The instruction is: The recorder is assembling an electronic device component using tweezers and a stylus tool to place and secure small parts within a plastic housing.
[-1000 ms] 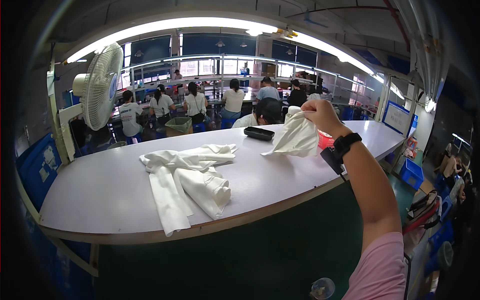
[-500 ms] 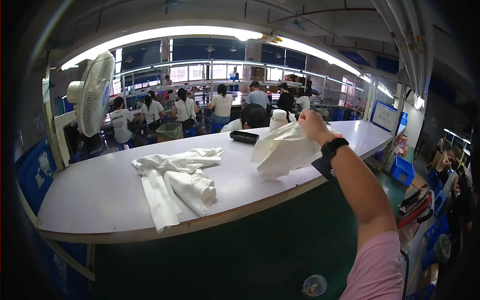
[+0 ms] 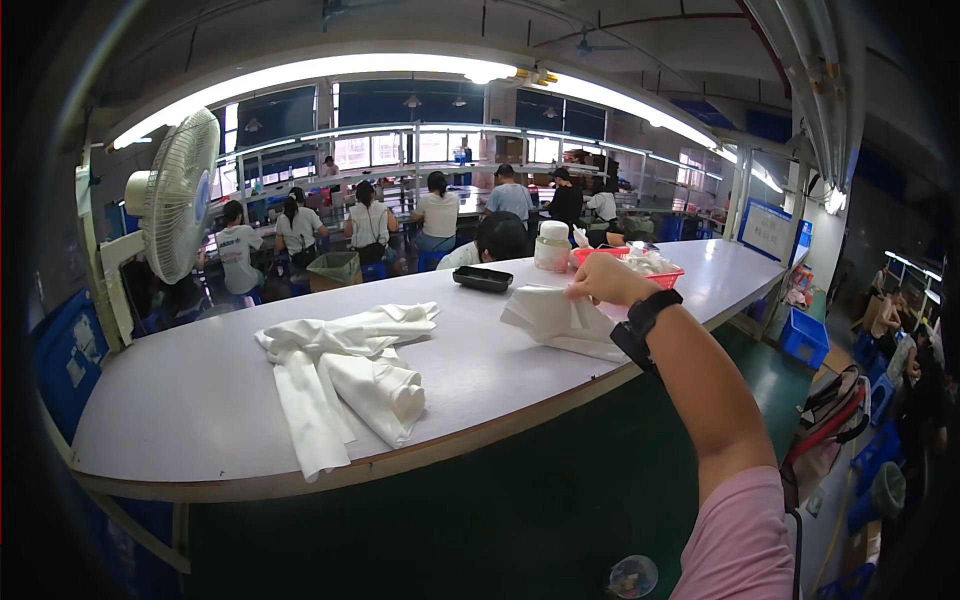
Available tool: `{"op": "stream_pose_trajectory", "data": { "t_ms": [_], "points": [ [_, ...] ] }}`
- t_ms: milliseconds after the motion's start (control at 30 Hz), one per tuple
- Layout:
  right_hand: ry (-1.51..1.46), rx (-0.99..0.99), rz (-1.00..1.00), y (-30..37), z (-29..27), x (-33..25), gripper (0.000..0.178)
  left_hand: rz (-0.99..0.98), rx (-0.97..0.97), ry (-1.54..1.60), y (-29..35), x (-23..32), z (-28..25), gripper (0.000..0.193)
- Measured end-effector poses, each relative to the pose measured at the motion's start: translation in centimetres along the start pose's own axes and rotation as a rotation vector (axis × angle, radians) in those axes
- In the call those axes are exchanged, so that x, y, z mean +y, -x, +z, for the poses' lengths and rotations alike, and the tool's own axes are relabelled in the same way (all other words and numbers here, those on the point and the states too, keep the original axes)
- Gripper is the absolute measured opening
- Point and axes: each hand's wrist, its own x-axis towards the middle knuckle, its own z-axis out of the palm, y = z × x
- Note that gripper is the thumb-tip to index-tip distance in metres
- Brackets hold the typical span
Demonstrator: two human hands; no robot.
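My right hand (image 3: 612,282), with a black band on the wrist, reaches over the long pale table (image 3: 170,410). Its fingers pinch the upper edge of a white cloth (image 3: 555,312), whose lower part spreads down toward the tabletop near the front edge. My hand and wrist hide some of the cloth. To the left, a larger heap of white fabric (image 3: 345,370) lies loosely folded, one strip reaching the front edge. My left hand is out of the picture.
Behind the cloth stand a black tray (image 3: 483,278), a lidded jar (image 3: 553,247) and a red basket (image 3: 668,281) with white items. A fan (image 3: 182,195) rises at the left. Several people sit beyond the table. A blue crate (image 3: 804,339) is at the right.
My right hand has come down and slightly left, lowering the white cloth toward the tabletop. The red basket and more of the jar now show behind it.
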Motion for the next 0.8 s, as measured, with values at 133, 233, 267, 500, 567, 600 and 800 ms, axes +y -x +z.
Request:
{"op": "stream_pose_trajectory", "data": {
  "t_ms": [133, 233, 267, 500, 567, 600, 800],
  "points": [
    [-0.818, 0.343, 0.318, -0.8, -1.8, 1.5, 0.022, 0.005, -0.009, -0.022, -0.4, 0.7, 0.0, 0.020],
    [-1.421, 0.747, 0.154, -0.7, -3.8, 3.9, 0.020, 0.018, -0.007, -0.044, -1.0, 1.1, -0.3, 0.019],
    [-1.420, 0.750, 0.151, -0.3, -4.6, 4.1, 0.020, 0.020, -0.005, -0.049, -1.1, 1.1, -0.3, 0.019],
    [-1.516, 0.563, -0.054, 6.4, -10.5, -1.3, 0.025, 0.055, 0.019, -0.077, -0.7, 1.0, 0.4, 0.019],
    [-1.456, 0.520, -0.037, 8.6, -12.1, -4.8, 0.026, 0.070, 0.031, -0.085, 0.0, 0.5, 0.5, 0.018],
    [-1.404, 0.465, -0.013, 9.7, -12.9, -6.9, 0.026, 0.073, 0.038, -0.086, 0.5, -0.1, 0.7, 0.018],
    [-1.311, 0.205, -0.270, 17.8, -16.6, -20.7, 0.022, 0.060, 0.090, -0.030, 4.8, -4.8, 4.1, 0.018]
  ]
}}
